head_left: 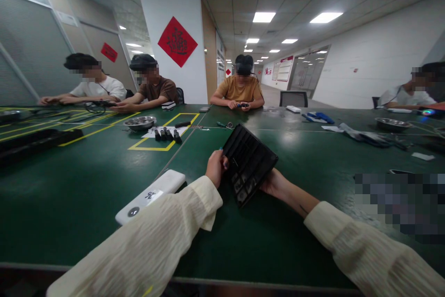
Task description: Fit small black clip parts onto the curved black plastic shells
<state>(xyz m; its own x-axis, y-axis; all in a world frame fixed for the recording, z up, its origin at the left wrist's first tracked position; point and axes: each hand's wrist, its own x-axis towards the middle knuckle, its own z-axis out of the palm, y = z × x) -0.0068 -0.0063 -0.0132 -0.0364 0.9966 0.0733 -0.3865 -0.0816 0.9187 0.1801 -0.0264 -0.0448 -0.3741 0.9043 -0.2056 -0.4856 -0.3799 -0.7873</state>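
A black plastic tray [251, 160] with several compartments is held tilted above the green table, its divided face turned toward me. My left hand [217, 167] grips its left edge, with the thumb on the near side. At the lower right edge, my right hand [273, 183] supports the tray, and most of its fingers are hidden behind it. Small shiny patches show in the lower compartments, but I cannot make out what they are. To the left of my left hand lies a white device [150, 196] with a round dark spot and a handwritten label.
The green table [104, 186] bears a metal bowl [140, 123], several black cylindrical parts [168, 135] on white paper, and a pair of pliers [225, 125]. Gloves [368, 134] and another metal bowl [392, 123] lie to the right. Several co-workers sit around the far side.
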